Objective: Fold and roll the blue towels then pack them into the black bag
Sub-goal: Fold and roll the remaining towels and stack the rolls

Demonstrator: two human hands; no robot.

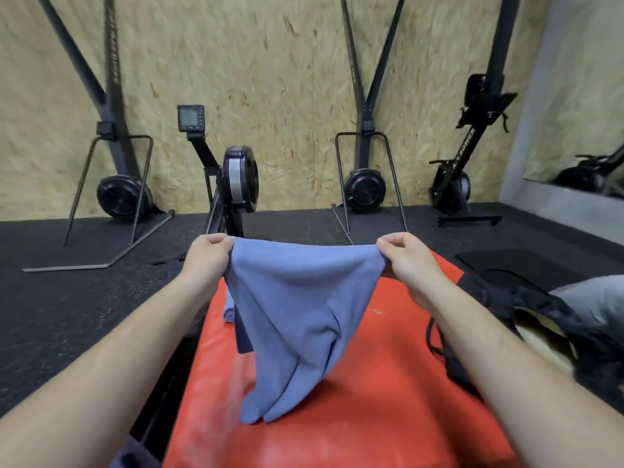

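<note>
Head view: in the middle of the frame the left hand [209, 251] and the right hand [408, 261] hold a blue towel [297, 315] up by its two top corners. Each hand pinches a corner between thumb and curled fingers. The top edge stretches between the hands with a slight sag, and the cloth hangs in folds that narrow toward the lower centre. Its lowest tip hangs at or just above a red pad [371, 417], which fills the lower middle of the frame; contact cannot be told.

Behind the held cloth, at the pad's left edge, lies a second rolled towel [229, 311] of the same blue, mostly hidden. At the right of the frame a black bag [526, 315] sits beside the pad, its straps draped onto the red surface.

In the upper half, a rowing machine [236, 184] with a small monitor [190, 118] stands on the dark floor [67, 315] before a chipboard wall [270, 79], with other black exercise machines to either side.
</note>
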